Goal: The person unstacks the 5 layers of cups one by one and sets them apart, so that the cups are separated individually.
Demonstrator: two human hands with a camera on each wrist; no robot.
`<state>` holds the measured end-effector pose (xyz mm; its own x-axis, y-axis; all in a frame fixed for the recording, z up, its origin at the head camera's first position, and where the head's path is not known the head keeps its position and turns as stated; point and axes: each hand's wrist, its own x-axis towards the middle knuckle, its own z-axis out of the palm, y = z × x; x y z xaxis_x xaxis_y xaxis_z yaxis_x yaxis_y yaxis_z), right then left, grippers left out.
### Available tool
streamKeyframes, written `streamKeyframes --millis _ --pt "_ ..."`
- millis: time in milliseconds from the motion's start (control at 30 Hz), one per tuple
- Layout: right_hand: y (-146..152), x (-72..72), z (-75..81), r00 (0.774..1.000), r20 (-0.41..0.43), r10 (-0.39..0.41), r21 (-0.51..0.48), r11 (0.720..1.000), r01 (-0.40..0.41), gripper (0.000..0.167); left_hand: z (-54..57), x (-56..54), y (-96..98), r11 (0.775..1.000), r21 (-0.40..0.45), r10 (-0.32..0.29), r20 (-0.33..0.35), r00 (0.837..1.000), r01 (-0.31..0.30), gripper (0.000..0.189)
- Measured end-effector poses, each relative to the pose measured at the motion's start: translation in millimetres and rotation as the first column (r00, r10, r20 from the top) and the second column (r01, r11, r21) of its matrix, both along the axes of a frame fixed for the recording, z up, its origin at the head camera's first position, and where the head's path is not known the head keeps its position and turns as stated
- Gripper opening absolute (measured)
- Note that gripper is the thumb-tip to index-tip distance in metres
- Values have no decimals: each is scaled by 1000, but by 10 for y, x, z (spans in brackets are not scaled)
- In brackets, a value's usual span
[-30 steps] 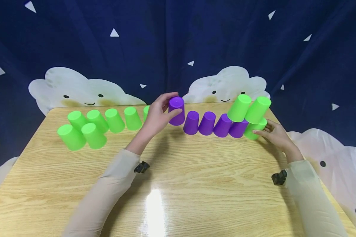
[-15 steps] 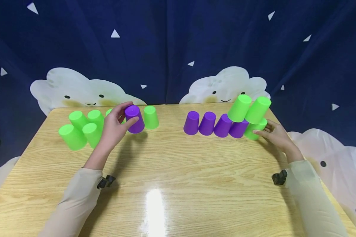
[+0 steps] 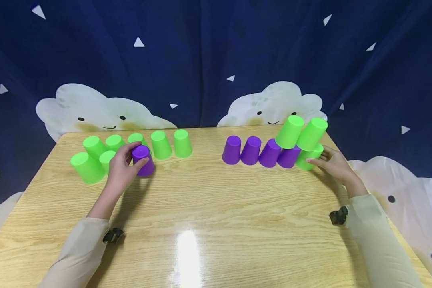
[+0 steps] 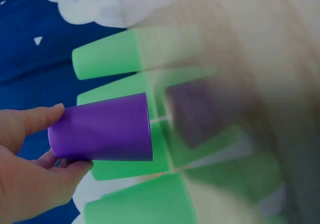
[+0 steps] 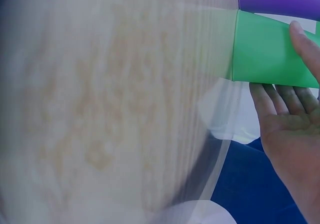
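Observation:
An upside-down purple cup (image 3: 143, 161) is held by my left hand (image 3: 121, 167), thumb and fingers on opposite sides. In the left wrist view that purple cup (image 4: 102, 129) hangs a little above the tabletop, in front of the green cups. My right hand (image 3: 333, 166) holds the green cup (image 3: 309, 157) at the right end of a row, the thumb on its near side. In the right wrist view, fingertips touch the side of this green cup (image 5: 272, 49). Two green cups, a left one (image 3: 289, 132) and a right one (image 3: 312, 134), form a second tier above it and its purple neighbours.
Several purple cups (image 3: 251, 151) stand upside down in the right row. Several green cups, among them a front one (image 3: 87, 168) and a back one (image 3: 183, 143), stand at the table's left and back. A dark curtain (image 3: 201, 60) hangs behind the wooden table (image 3: 237, 224).
My left hand has carried the purple cup from the left end of the purple row leftward, then lower and nearer, before the green cups. The right hand has stayed at its green cup.

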<state>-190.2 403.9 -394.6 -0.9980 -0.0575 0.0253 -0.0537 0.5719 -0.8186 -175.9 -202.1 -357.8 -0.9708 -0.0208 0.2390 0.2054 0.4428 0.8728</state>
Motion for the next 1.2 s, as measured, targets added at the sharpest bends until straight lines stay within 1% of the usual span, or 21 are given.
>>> streamKeyframes --millis 133,267,533,933,1067,1200 --pt "-2 4 11 1000 2 0 -2 1000 0 71 -49 11 -35 999 -28 18 8 1000 -17 53" --pt "-6 7 18 1000 2 -3 8 1000 3 73 -65 21 -48 998 -59 37 -5 999 -37 52" --pt "2 -10 -1 1000 6 -3 0 1000 3 72 -50 59 -57 989 -122 78 -20 997 -80 52" --pt "15 -1 -10 1000 14 4 -7 1000 -3 72 -33 51 -61 978 -183 98 -9 995 -98 53" --pt "23 0 -16 1000 14 1 -14 1000 -1 71 -12 49 -50 974 -201 103 4 995 -100 54" --pt "33 -18 -27 1000 15 0 -11 1000 1 68 19 60 -42 973 -203 108 -3 994 -106 55"
